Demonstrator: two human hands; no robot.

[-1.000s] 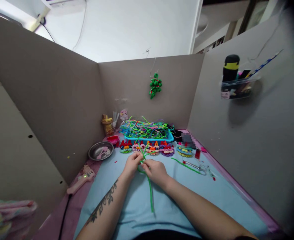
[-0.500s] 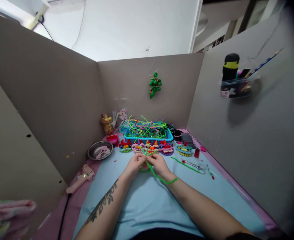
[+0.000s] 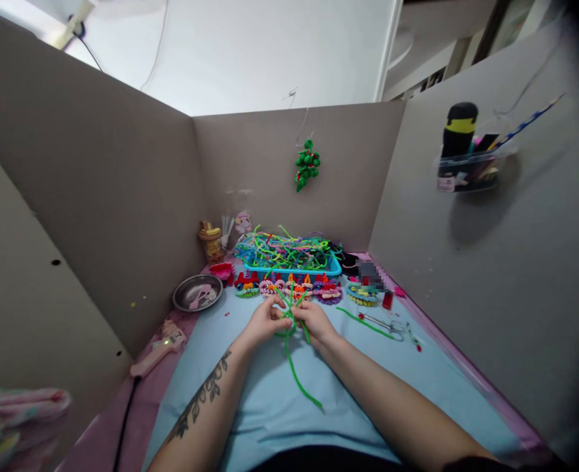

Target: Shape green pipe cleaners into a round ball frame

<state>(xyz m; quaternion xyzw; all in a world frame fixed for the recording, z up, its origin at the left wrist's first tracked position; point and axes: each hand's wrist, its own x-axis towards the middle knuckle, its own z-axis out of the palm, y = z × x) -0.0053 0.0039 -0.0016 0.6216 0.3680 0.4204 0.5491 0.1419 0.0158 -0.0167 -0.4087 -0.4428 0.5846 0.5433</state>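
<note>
A bundle of green pipe cleaners (image 3: 290, 313) is crossed at its middle, its ends spreading up like a star, and one long end (image 3: 299, 381) trails down over the blue cloth. My right hand (image 3: 315, 322) pinches the bundle from the right between thumb and fingers. On the other side, my left hand (image 3: 268, 318) has its thumb and forefinger apart, the thumb tip at the green strands. Right of my hands, a loose green pipe cleaner (image 3: 365, 322) lies beside scissors (image 3: 392, 328).
A blue basket (image 3: 294, 273) heaped with pipe cleaners stands at the back, colourful finished pieces (image 3: 299, 290) lined up before it. To the left are a metal bowl (image 3: 179, 303) and a pink glue gun (image 3: 156, 355) with its cord. Grey panels (image 3: 289, 196) enclose the table.
The long green end has swung from the right, over my right wrist, to hang downward. My left thumb and forefinger have spread apart from their pinch.
</note>
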